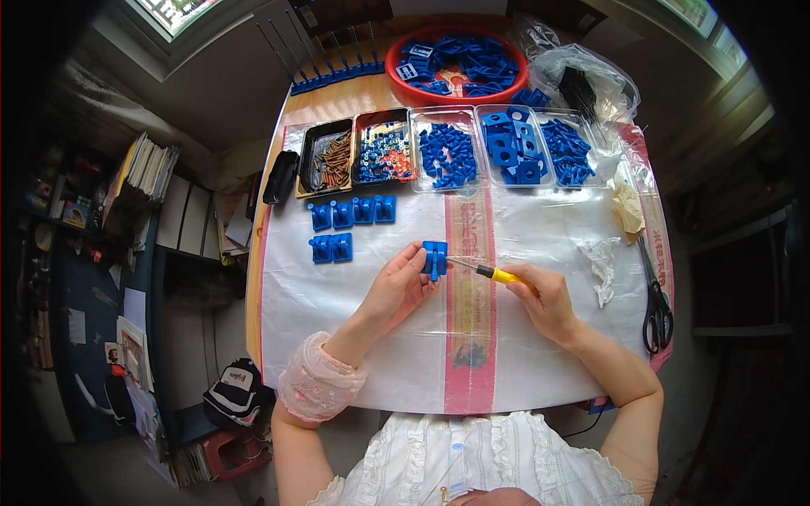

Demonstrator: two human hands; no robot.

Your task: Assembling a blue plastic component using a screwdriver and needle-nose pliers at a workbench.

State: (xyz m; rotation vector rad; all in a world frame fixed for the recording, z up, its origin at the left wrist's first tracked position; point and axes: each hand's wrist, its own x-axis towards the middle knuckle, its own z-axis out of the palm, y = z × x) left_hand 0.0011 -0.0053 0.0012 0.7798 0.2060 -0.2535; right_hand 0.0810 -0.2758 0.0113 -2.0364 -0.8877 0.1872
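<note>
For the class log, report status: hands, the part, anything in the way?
Left hand holds small blue plastic bracket. Right hand grips yellow-handled screwdriver, tip at bracket. Nothing between them; black-handled scissors lie off right.

I see bright, even daylight on the worktop (540, 354), coming from windows (177, 13) at the top corners, soft glare on the plastic sheet (548, 228), faint shadows, sharp centre, heavy fisheye bending, dark vignetted rim, dim surroundings at left.

Trays (447, 152) stand behind the assembled pieces (350, 223); scissors (656, 308) lie far right.
</note>
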